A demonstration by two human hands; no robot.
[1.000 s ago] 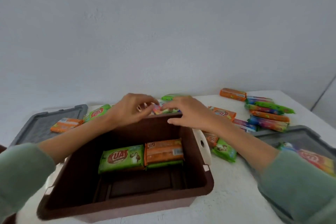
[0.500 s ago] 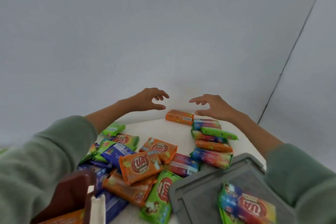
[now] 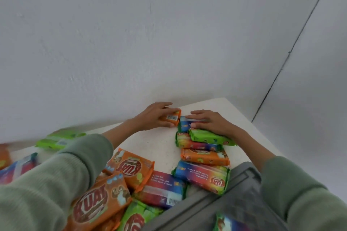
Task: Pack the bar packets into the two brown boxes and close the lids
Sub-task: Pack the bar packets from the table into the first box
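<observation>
My left hand (image 3: 154, 116) grips a small orange bar packet (image 3: 173, 118) at the far side of the white table (image 3: 159, 144). My right hand (image 3: 208, 121) lies over a blue multicolour packet (image 3: 185, 124), thumb at its near edge, fingers across the top. Below it lies a row of packets: a green one (image 3: 210, 137), a multicolour one (image 3: 195, 144), an orange one (image 3: 204, 156) and a blue-red one (image 3: 202, 174). Neither brown box is in view.
A heap of orange, green and blue-red packets (image 3: 124, 180) covers the near left of the table. A grey lid (image 3: 221, 208) lies at the near right with one packet (image 3: 231, 224) on it. More green packets (image 3: 58, 139) sit far left. The wall stands right behind the table.
The view has swung away from the brown box to the table's far right corner. Both hands came down from the air onto the orange and blue packets.
</observation>
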